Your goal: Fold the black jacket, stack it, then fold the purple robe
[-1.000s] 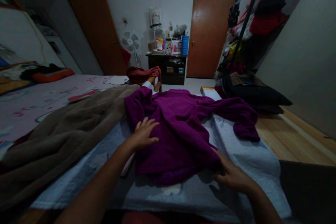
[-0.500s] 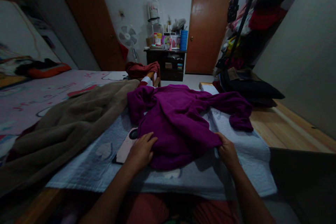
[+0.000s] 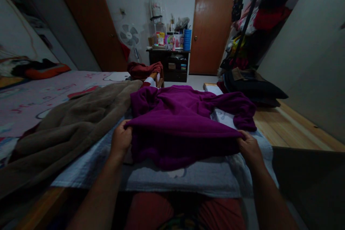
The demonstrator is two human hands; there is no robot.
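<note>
A purple long-sleeved sweatshirt lies spread on a light blue cloth, its collar end away from me and its hem towards me. My left hand pinches the left corner of the hem. At the right corner, my right hand is closed on the same edge. Between the two hands the upper hem is pulled taut and raised, with a dark gap under it. One sleeve lies bent at the right; the other is bunched at the left. The pink-and-black object by my left hand is now mostly covered.
A brown fleecy blanket lies at the left on a bed with a pink printed sheet. Folded dark clothes are stacked on a wooden surface at the right. Farther back stand a fan and a dark cabinet.
My left hand has gone from lying on the sweatshirt to gripping its hem farther left. My right hand has shifted right and slightly up, and the hem is now stretched wide and lifted.
</note>
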